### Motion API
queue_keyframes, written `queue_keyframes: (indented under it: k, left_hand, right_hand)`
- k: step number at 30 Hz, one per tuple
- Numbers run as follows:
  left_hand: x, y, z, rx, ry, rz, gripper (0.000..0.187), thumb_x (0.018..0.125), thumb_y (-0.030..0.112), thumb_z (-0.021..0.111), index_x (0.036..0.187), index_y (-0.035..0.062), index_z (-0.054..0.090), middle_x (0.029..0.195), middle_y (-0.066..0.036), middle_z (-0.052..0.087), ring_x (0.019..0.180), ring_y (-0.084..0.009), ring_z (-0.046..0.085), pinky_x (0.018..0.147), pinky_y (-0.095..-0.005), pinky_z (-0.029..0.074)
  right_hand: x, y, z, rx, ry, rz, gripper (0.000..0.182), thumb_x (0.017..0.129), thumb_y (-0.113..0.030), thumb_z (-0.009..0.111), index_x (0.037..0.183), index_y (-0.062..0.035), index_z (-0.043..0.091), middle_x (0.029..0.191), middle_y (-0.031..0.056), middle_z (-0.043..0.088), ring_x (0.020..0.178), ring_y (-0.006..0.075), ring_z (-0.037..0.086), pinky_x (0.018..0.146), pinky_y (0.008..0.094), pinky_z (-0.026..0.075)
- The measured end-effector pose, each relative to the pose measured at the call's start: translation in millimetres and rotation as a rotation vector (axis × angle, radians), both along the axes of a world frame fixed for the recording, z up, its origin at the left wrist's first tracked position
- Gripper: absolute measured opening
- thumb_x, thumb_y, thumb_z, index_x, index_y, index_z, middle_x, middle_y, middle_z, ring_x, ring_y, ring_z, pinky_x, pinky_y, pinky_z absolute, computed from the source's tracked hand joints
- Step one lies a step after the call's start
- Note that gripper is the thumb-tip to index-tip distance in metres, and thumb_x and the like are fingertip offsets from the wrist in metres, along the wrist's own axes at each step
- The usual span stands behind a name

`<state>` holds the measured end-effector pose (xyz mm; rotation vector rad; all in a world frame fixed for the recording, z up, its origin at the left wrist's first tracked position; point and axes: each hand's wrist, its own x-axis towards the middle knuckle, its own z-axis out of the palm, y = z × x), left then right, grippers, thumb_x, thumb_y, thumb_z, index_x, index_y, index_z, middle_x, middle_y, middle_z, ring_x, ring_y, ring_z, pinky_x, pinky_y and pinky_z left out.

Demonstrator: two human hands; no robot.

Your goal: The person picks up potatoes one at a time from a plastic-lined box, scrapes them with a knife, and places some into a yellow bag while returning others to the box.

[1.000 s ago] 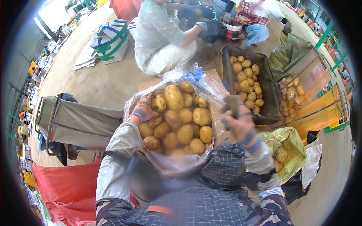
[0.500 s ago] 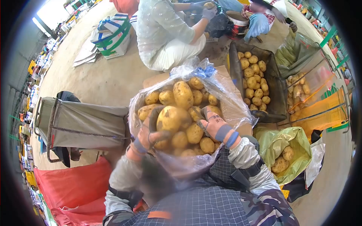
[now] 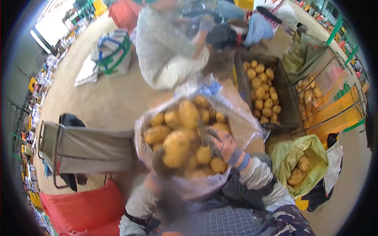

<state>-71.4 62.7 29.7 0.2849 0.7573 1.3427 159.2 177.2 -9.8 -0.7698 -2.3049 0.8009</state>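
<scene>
A clear plastic bag lines an open box in front of me, full of potatoes of mixed sizes. My left hand, in a dark-tipped glove, is at the bag's near left side, against the left edge of a large potato. Motion smears its fingers, so its grip is unclear. Over the right half of the potatoes, my right hand wears an orange and grey glove. Its fingers are apart and touch the potatoes beside a long potato.
Beyond the bag a person sits low. To the right stand a dark crate of potatoes and a green bag holding potatoes. On the left are a grey cloth-covered frame and a red sack.
My left hand has moved down and toward me, beside the large potato. My right hand has shifted slightly down and left. The view has tilted, and the seated person appears lower.
</scene>
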Motion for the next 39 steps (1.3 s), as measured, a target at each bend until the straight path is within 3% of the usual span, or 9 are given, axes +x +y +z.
queue_keyframes:
  k: [3, 8, 9, 12, 24, 27, 32, 37, 39]
  left_hand:
    - [0, 2, -3, -0.011, -0.082, 0.005, 0.085, 0.081, 0.055, 0.066, 0.142, 0.001, 0.044, 0.133, -0.019, 0.056, 0.112, -0.0318, 0.061, 0.098, -0.0429, 0.052]
    - [-3, 15, -12, 0.064, -0.135, -0.073, 0.082, 0.081, 0.052, 0.067, 0.142, 0.0017, 0.044, 0.132, -0.018, 0.057, 0.114, -0.0294, 0.06, 0.1, -0.0402, 0.05]
    - [-2, 15, -13, 0.04, -0.122, -0.065, 0.082, 0.082, 0.051, 0.066, 0.142, 0.0017, 0.044, 0.132, -0.017, 0.057, 0.115, -0.0291, 0.059, 0.101, -0.0401, 0.049]
    - [1, 15, -16, -0.009, -0.079, -0.041, 0.079, 0.083, 0.049, 0.066, 0.143, 0.0017, 0.044, 0.132, -0.017, 0.057, 0.116, -0.0281, 0.058, 0.101, -0.0397, 0.049]
    - [-2, 18, -14, 0.026, -0.263, -0.142, 0.069, 0.092, 0.05, 0.057, 0.142, 0.0048, 0.046, 0.135, -0.013, 0.056, 0.119, -0.0253, 0.056, 0.103, -0.0394, 0.047]
    - [12, 19, -8, -0.159, 0.011, 0.072, 0.074, 0.087, 0.064, 0.059, 0.134, 0.007, 0.052, 0.121, -0.013, 0.063, 0.1, -0.0273, 0.065, 0.075, -0.0392, 0.056]
    - [2, 17, -26, -0.037, 0.185, -0.007, 0.075, 0.088, 0.062, 0.058, 0.136, 0.0051, 0.051, 0.125, -0.015, 0.061, 0.108, -0.026, 0.063, 0.082, -0.0395, 0.054]
    - [0, 26, 9, 0.376, 0.887, -0.145, 0.077, 0.086, 0.026, 0.065, 0.151, 0.001, 0.033, 0.145, -0.017, 0.045, 0.135, -0.0258, 0.044, 0.113, -0.0371, 0.036]
    - [12, 23, 12, 0.363, 0.592, -0.056, 0.08, 0.083, 0.023, 0.068, 0.151, 0.0016, 0.033, 0.148, -0.017, 0.043, 0.134, -0.026, 0.044, 0.113, -0.037, 0.037]
  right_hand:
    - [-4, 3, 26, -0.448, -0.03, 0.106, 0.044, 0.08, -0.005, 0.061, 0.124, -0.0042, 0.06, 0.132, 0.0187, 0.053, 0.112, 0.0386, 0.055, 0.094, 0.0472, 0.047]
    - [-7, 11, 32, 0.094, -0.002, 0.219, 0.028, 0.079, -0.004, 0.059, 0.106, -0.0033, 0.065, 0.114, 0.0183, 0.06, 0.09, 0.0377, 0.062, 0.074, 0.0458, 0.051]
    - [-6, 10, 34, 0.283, -0.003, 0.187, 0.03, 0.092, -0.01, 0.06, 0.119, 0.0015, 0.062, 0.1, 0.0167, 0.065, 0.09, 0.0355, 0.063, 0.076, 0.0437, 0.051]
    - [-13, 0, 62, -0.338, -0.157, 0.064, 0.035, 0.091, -0.017, 0.063, 0.122, -0.0004, 0.063, 0.103, 0.0179, 0.066, 0.096, 0.0379, 0.061, 0.081, 0.0461, 0.051]
    - [-10, 4, 53, -0.19, -0.162, 0.081, 0.028, 0.089, -0.024, 0.063, 0.109, -0.0052, 0.064, 0.094, 0.0193, 0.068, 0.088, 0.0396, 0.066, 0.077, 0.0465, 0.052]
    - [-16, -4, 62, -0.241, -0.289, 0.153, 0.025, 0.093, -0.027, 0.059, 0.104, -0.0047, 0.064, 0.09, 0.0209, 0.066, 0.086, 0.0402, 0.065, 0.075, 0.0482, 0.051]
    - [-20, -6, 50, -0.184, -0.086, 0.098, 0.025, 0.094, -0.023, 0.058, 0.108, -0.0032, 0.064, 0.095, 0.0229, 0.068, 0.089, 0.0407, 0.065, 0.075, 0.0458, 0.052]
    - [-17, 7, 53, -1.07, 0.327, -0.019, 0.039, 0.098, -0.024, 0.058, 0.129, -0.0004, 0.058, 0.111, 0.0075, 0.068, 0.095, 0.018, 0.063, 0.081, 0.0311, 0.05]
    - [-15, 5, 53, -1.318, 0.49, -0.068, 0.046, 0.099, -0.025, 0.058, 0.137, 0.0003, 0.053, 0.114, 0.0074, 0.066, 0.101, 0.0133, 0.059, 0.086, 0.0272, 0.048]
